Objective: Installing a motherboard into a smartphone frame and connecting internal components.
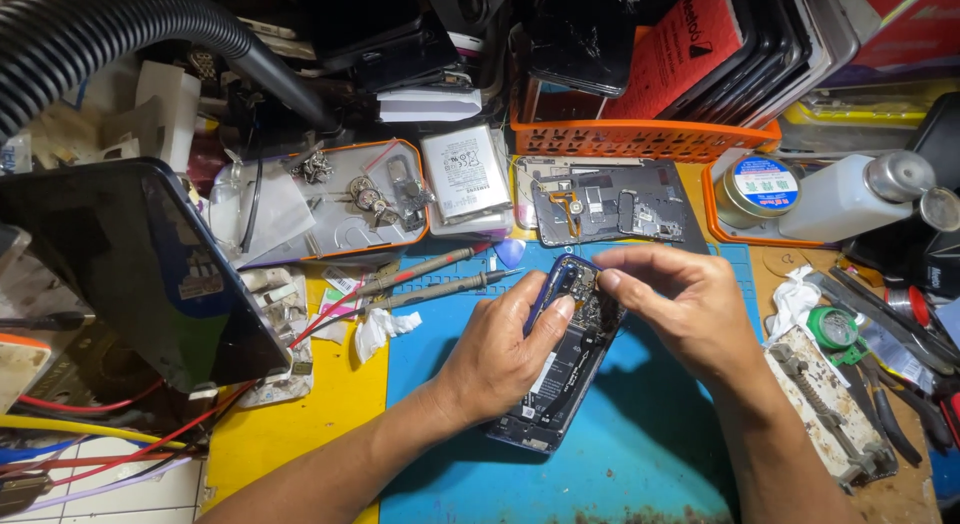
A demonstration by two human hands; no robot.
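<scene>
gripping opened blue phone, circuitry exposed.

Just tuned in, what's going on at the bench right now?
A person has an opened blue phone lying on the blue mat. The left hand steadies its upper edge, while the right hand pinches at something small near the top, too small to tell. A removed back panel, a battery, a tray of small parts and two probes lie behind the phone.
</scene>
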